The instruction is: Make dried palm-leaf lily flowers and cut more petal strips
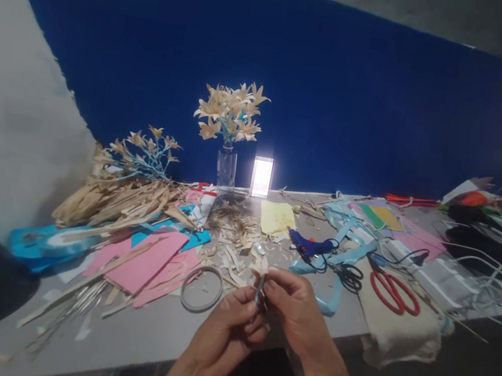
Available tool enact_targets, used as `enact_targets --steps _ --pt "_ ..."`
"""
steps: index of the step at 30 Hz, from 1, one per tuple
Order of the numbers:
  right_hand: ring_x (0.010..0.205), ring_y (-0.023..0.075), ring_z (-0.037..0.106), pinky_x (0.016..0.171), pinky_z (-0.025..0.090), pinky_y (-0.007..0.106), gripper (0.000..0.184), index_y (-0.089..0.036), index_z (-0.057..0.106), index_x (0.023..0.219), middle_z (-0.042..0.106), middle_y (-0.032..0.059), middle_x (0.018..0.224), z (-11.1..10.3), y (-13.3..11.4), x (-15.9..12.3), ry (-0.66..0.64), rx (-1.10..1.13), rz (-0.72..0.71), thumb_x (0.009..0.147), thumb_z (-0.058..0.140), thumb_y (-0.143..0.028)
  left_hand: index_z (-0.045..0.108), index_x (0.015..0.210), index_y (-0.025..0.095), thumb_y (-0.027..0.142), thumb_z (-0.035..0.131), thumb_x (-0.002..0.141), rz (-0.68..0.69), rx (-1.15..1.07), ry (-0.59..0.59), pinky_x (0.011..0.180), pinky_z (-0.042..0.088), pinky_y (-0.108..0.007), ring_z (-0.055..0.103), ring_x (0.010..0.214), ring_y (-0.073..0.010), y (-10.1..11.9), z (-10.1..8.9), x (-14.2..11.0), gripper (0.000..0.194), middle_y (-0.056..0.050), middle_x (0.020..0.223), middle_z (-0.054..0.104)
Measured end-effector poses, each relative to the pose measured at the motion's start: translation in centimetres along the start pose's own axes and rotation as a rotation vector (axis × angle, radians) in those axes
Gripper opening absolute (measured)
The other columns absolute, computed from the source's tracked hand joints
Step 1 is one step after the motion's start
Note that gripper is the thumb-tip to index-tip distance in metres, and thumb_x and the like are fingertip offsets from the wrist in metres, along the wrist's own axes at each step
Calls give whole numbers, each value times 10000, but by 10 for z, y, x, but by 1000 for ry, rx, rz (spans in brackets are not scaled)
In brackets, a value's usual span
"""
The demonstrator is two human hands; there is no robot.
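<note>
Close to the table's front edge, both hands meet around a small pale artificial flower (259,263) with a blue-green stem. My left hand (234,321) is closed, pinching the stem from below between thumb and fingers. My right hand (290,302) is closed too, its thumb and fingertips gripping the flower just under the petals. Part of the stem is hidden by the fingers. Left of the hands lies a grey tape ring (202,289). Pale husk scraps (233,259) are scattered just behind the flower.
A glass vase (226,171) of finished flowers stands at the back. Dried husks (122,201) and pink paper (153,261) lie left. To the right are a blue glue gun (311,245), black scissors (349,277), red-handled scissors (392,294), a cloth (395,333) and a white power strip (446,281).
</note>
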State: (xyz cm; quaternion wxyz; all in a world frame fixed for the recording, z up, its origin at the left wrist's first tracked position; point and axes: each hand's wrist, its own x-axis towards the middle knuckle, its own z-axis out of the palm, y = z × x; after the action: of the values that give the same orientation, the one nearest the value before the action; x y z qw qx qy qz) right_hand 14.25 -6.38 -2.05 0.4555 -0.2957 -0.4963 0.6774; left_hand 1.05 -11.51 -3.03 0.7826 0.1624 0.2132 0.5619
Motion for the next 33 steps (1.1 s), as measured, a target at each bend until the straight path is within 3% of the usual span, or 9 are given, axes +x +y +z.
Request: enact_targets --steps 2,6,10,13,15,19,23,28,33 --pt "650 129 568 599 442 231 266 -183 752 874 672 14 749 1 -1 0 32 -17 -26 764 810 -418 662 854 122 201 866 669 28 -5 40 511 276 -183 321 512 -36 1 -1 0 286 56 624 462" --pt "602 121 496 566 405 229 248 -172 688 723 589 -12 646 6 -2 -1 90 -209 -136 774 781 -396 666 815 131 206 881 646 120 49 139 559 354 -186 427 549 -55 1 -3 1 284 40 622 526" --pt "550 97 355 493 302 224 250 -179 649 713 475 -48 630 13 -1 -3 144 -395 -248 708 826 -355 676 742 153 286 901 604 238 198 195 733 456 -253 615 777 -157 -2 -2 2 296 -30 782 680" --pt "578 102 358 508 313 226 307 -173 618 665 448 -41 655 14 0 -2 161 -417 -288 707 836 -384 687 681 162 333 871 643 407 426 284 727 444 -260 599 785 -170 -3 -1 1 254 -9 721 651" --pt "602 116 414 530 353 232 328 -168 630 640 473 -28 657 12 -1 -1 140 -368 -270 696 848 -408 692 677 159 327 870 644 440 481 329 685 422 -246 558 734 -146 -4 -1 0 247 3 696 622" --pt "674 152 554 618 457 256 294 -162 722 682 608 10 691 1 -2 -2 49 -111 -109 661 880 -409 697 755 140 282 895 619 171 245 161 593 361 -226 420 584 -79 -3 3 -4 279 26 659 541" --pt "605 135 585 592 481 254 302 -157 761 736 669 19 679 -9 -1 -4 -69 78 59 652 889 -417 709 923 144 229 887 634 -77 72 -17 525 271 -213 310 521 -52 0 7 -7 350 59 628 427" --pt "611 125 580 591 459 236 323 -151 774 818 680 29 714 -13 1 -1 -96 75 103 709 850 -445 682 883 127 209 844 697 -73 103 -41 503 235 -201 296 508 -38 1 4 -6 259 55 640 413" --pt "509 83 448 478 326 206 352 -147 761 827 633 2 655 -12 4 3 77 -91 15 774 772 -495 632 819 107 166 801 757 -5 1 22 502 242 -179 281 522 -28 0 2 -5 190 40 683 458"
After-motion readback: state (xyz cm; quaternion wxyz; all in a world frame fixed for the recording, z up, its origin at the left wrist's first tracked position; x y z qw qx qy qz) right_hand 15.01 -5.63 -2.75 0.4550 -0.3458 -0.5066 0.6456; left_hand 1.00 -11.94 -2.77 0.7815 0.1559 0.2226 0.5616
